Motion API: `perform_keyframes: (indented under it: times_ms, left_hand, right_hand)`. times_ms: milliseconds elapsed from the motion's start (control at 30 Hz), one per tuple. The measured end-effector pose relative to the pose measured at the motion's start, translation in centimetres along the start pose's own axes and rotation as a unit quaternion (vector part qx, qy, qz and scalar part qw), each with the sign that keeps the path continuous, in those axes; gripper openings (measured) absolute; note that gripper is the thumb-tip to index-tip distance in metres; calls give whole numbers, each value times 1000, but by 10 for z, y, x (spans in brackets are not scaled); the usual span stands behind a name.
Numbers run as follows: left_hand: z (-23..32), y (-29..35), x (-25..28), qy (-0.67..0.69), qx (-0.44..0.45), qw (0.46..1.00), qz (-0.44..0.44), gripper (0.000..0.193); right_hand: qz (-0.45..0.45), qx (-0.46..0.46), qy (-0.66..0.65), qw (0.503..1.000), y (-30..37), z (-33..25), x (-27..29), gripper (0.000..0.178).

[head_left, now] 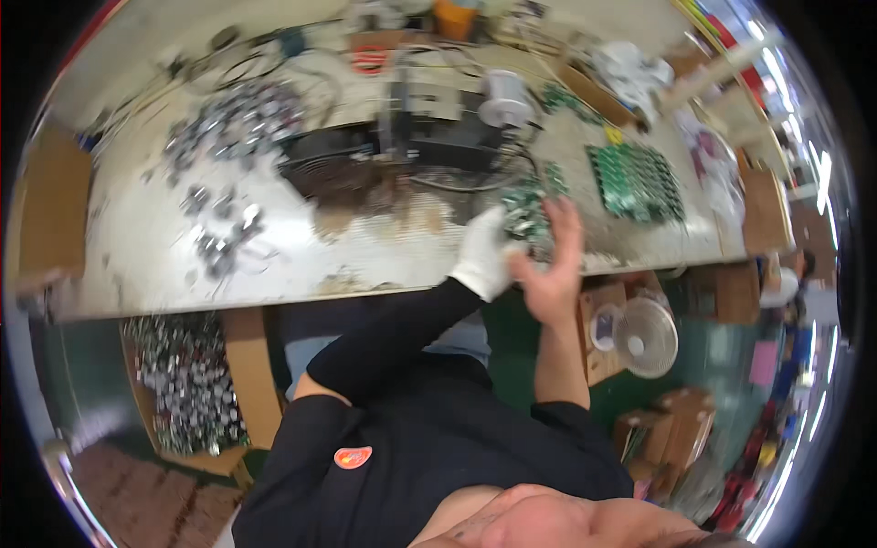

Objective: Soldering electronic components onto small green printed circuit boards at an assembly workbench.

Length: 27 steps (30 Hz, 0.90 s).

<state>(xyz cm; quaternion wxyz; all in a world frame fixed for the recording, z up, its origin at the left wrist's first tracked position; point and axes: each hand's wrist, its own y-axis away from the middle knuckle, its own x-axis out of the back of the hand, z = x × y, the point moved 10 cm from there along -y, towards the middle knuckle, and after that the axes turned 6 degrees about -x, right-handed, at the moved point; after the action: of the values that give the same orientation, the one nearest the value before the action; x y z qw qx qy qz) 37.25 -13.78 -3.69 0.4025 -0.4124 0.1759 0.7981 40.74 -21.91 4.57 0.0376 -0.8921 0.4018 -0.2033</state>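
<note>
Green boards (pixel 524 216) are showing at the table's (pixel 388 267) front, between the half-open right hand (pixel 555 265) and the gloved left hand (pixel 482 251); blur is hiding the left's opening and any grip. They are seeming light, stiff, fragile: edges are offering safer hold.

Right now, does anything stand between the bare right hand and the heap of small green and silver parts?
Nothing visible: the bare right hand borders the small green and silver parts; the white-gloved left hand is on their opposite side.

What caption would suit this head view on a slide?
White-gloved left hand and bare right hand around small green parts at a cluttered workbench.
</note>
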Motion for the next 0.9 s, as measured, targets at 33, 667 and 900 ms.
perform_keyframes:
  times_ms: [33,667,900]
  left_hand:
    - [26,8,-13,-223,-96,969,-33,30]
    - [353,377,268,-365,-214,661,620,13]
    - [389,345,358,-795,211,293,487,24]
  right_hand:
    - [11,41,-14,999,4,10,11,87]
    - [-100,-75,-357,926,6,46,-43,16]
    - [-104,-93,-327,935,25,37,-49,10]
